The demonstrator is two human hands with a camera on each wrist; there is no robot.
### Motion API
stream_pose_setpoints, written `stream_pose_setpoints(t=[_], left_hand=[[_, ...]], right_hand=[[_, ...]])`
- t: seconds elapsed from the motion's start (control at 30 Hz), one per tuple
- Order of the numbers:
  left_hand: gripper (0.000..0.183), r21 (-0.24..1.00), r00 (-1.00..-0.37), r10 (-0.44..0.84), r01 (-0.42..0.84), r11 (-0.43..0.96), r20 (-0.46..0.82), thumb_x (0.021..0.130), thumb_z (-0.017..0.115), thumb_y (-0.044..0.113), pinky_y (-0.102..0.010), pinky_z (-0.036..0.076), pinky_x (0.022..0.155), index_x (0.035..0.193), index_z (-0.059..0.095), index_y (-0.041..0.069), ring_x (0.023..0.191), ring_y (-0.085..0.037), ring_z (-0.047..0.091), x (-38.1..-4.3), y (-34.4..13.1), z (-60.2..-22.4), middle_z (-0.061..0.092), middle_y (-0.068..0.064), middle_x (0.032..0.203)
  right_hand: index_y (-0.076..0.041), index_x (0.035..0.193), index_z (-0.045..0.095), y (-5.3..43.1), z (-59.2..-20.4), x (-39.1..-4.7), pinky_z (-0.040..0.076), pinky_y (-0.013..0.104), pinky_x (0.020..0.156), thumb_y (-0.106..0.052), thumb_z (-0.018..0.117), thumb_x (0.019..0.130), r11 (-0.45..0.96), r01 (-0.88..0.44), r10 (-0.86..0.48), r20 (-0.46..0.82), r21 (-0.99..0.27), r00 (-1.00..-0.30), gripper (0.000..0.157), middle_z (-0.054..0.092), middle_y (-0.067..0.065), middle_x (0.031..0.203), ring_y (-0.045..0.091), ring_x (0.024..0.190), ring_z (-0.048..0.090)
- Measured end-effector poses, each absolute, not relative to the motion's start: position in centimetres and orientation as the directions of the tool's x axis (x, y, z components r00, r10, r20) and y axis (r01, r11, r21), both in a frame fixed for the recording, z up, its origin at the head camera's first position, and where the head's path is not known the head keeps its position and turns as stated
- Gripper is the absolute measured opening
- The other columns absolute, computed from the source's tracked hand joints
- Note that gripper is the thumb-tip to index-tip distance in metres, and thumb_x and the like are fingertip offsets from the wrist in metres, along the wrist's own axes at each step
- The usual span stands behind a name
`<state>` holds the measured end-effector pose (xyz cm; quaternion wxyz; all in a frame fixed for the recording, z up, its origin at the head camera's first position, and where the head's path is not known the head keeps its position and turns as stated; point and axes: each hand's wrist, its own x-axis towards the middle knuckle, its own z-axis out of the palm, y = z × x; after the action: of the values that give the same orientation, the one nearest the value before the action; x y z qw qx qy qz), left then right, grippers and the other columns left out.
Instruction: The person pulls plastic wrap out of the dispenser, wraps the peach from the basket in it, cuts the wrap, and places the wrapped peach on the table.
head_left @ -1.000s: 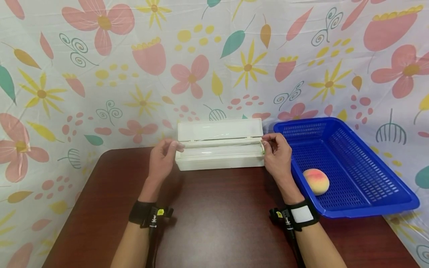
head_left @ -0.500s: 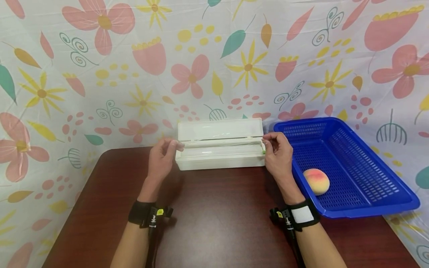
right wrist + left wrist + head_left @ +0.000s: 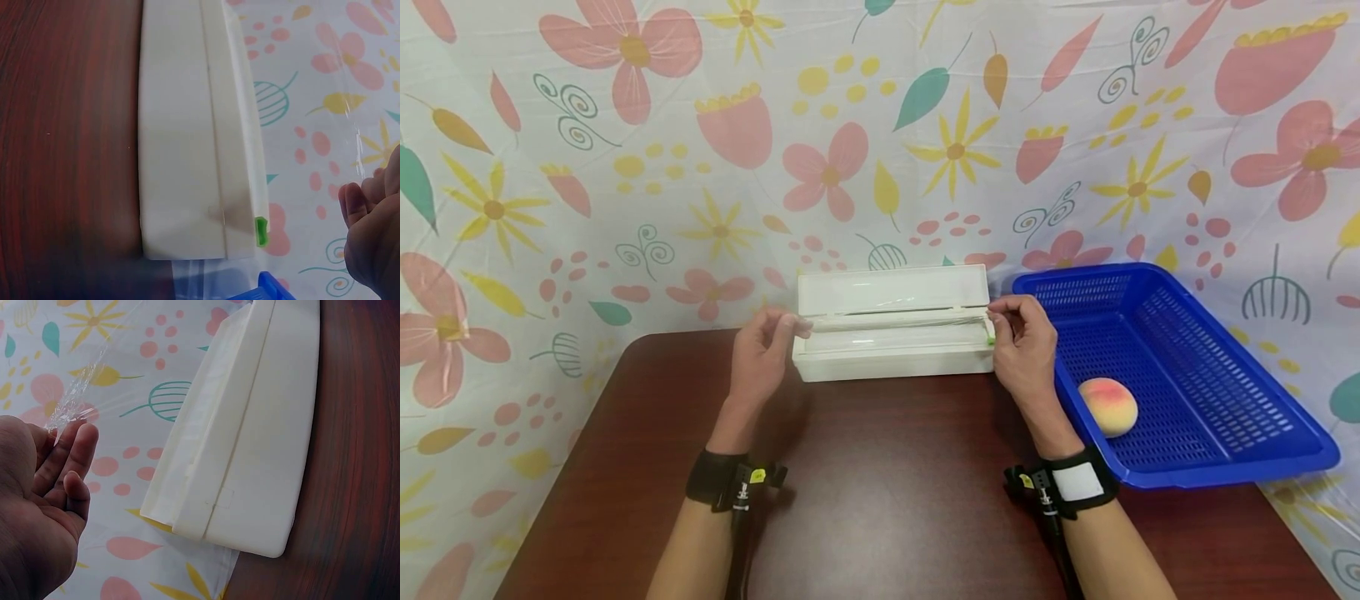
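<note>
A long white cling film dispenser [image 3: 895, 365] lies at the table's far side, its lid [image 3: 891, 290] raised behind it. My left hand [image 3: 762, 354] is at the left end and pinches a bunched corner of clear cling film [image 3: 78, 403] between thumb and forefinger. At the right end, my right hand [image 3: 1024, 342] pinches the film's other side, with a stretched strand of film [image 3: 359, 144] running to its fingers. The film spans between both hands above the dispenser. A small green piece [image 3: 261, 231] sits at the dispenser's right end.
To the right stands a blue plastic basket [image 3: 1225, 477], close beside my right forearm. A peach [image 3: 1108, 407] lies in its near left part. The dark brown table [image 3: 880, 508] meets a flower-patterned cloth [image 3: 880, 100] behind the dispenser.
Both hands have drawn very slightly apart, the left one leftward and the right one rightward, still pinching the film. Dispenser, basket and peach have not moved.
</note>
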<state>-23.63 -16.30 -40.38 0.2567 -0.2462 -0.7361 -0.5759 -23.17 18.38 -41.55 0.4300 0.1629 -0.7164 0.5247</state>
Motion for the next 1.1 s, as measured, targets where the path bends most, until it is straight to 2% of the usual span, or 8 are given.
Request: stream_pose_setpoints(t=[0.13, 0.43, 0.83, 1.1], left_hand=[[0.014, 0.718, -0.745, 0.066, 0.659, 0.223, 0.664, 0.098, 0.052, -0.002, -0.026, 0.048, 0.083, 0.098, 0.063, -0.01, 0.084, -0.031, 0.063, -23.5, -16.3, -40.2, 0.067, -0.021, 0.087], [0.015, 0.723, -0.749, 0.054, 0.654, 0.223, 0.661, 0.098, 0.053, 0.001, -0.024, 0.049, 0.08, 0.099, 0.062, -0.011, 0.083, -0.033, 0.063, -23.2, -16.2, -39.8, 0.067, -0.022, 0.089], [0.013, 0.722, -0.749, 0.058, 0.654, 0.227, 0.66, 0.098, 0.054, 0.001, -0.025, 0.049, 0.084, 0.098, 0.063, -0.01, 0.085, -0.032, 0.062, -22.9, -16.2, -39.4, 0.067, -0.02, 0.088], [0.013, 0.717, -0.741, 0.046, 0.662, 0.219, 0.67, 0.099, 0.055, 0.005, -0.027, 0.049, 0.083, 0.098, 0.063, -0.005, 0.085, -0.024, 0.063, -23.4, -16.4, -40.0, 0.068, -0.012, 0.089]], right_hand=[[0.017, 0.089, 0.061, 18.0, -40.6, -22.4, 0.051, 0.024, 0.072, 0.027, 0.055, 0.08, 0.369, -0.698, 0.223, 0.787, -0.614, -0.575, 0.015, 0.058, 0.028, 0.089, 0.038, 0.083, 0.058], [0.016, 0.087, 0.061, 17.9, -40.1, -22.1, 0.049, 0.023, 0.07, 0.028, 0.055, 0.079, 0.359, -0.711, 0.23, 0.795, -0.605, -0.561, 0.015, 0.058, 0.027, 0.089, 0.037, 0.082, 0.057], [0.016, 0.086, 0.062, 18.0, -39.8, -22.0, 0.049, 0.023, 0.07, 0.028, 0.052, 0.08, 0.34, -0.723, 0.228, 0.799, -0.601, -0.556, 0.017, 0.059, 0.027, 0.091, 0.037, 0.083, 0.056], [0.017, 0.089, 0.06, 18.1, -39.7, -22.0, 0.05, 0.025, 0.072, 0.026, 0.054, 0.082, 0.32, -0.73, 0.231, 0.797, -0.604, -0.558, 0.013, 0.059, 0.026, 0.092, 0.036, 0.082, 0.057]])
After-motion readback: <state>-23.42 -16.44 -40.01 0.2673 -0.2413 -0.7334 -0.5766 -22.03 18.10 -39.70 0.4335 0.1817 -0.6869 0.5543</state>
